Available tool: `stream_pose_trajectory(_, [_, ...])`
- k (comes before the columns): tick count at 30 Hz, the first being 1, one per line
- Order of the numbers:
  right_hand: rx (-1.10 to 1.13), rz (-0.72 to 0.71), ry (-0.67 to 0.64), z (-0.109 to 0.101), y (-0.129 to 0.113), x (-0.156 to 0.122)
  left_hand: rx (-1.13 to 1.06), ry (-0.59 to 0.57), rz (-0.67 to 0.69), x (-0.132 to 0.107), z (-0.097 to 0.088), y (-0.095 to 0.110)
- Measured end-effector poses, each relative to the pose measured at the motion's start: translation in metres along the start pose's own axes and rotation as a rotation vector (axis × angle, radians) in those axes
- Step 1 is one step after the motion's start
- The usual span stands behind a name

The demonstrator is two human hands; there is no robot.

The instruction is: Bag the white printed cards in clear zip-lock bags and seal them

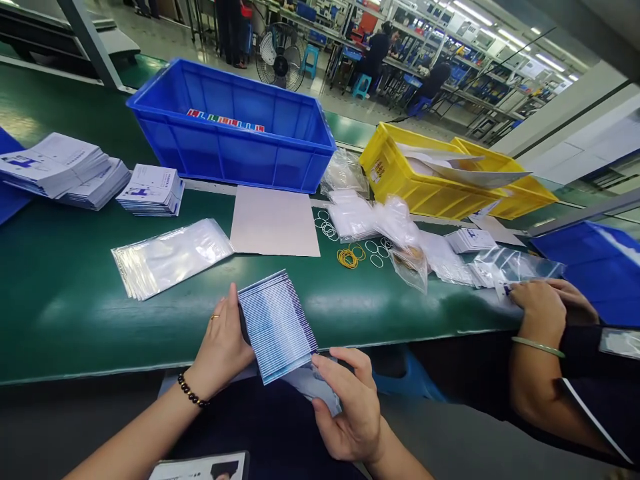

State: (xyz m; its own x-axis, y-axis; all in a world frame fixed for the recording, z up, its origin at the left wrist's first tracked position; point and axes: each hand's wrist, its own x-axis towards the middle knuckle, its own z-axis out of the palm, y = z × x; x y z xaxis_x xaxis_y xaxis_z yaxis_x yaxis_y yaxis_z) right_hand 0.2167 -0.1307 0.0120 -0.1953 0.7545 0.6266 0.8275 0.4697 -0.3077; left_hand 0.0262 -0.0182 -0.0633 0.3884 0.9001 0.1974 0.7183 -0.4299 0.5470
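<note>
My left hand [223, 347] grips the left side of a fanned stack of small blue-and-white booklets [277, 325], which rests on the front edge of the green table [60, 293]. My right hand [350, 407] is below and to the right of the stack, its fingers closed on a thin clear plastic bag [315, 387] under the stack's lower end. A pile of clear zip bags [170, 257] lies to the left of my hands.
A blue bin [230, 127] and two yellow bins [440, 180] stand at the back. Booklet stacks [65, 170] lie at the left; a grey card [275, 220], rubber bands [350, 257] and loose bags [400, 233] lie mid-table. A co-worker's hands [545, 303] handle bags at the right.
</note>
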Motion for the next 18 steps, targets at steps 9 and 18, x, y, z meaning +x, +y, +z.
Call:
stream_pose_trajectory(9, [-0.006, 0.043, -0.030, 0.008, -0.004, 0.006, 0.026, -0.016, -0.026, 0.002, -0.004, 0.004])
stream_pose_trajectory(18, [0.009, 0.037, -0.016, 0.009, -0.003, 0.004, 0.002, -0.022, -0.027, 0.001, -0.001, 0.001])
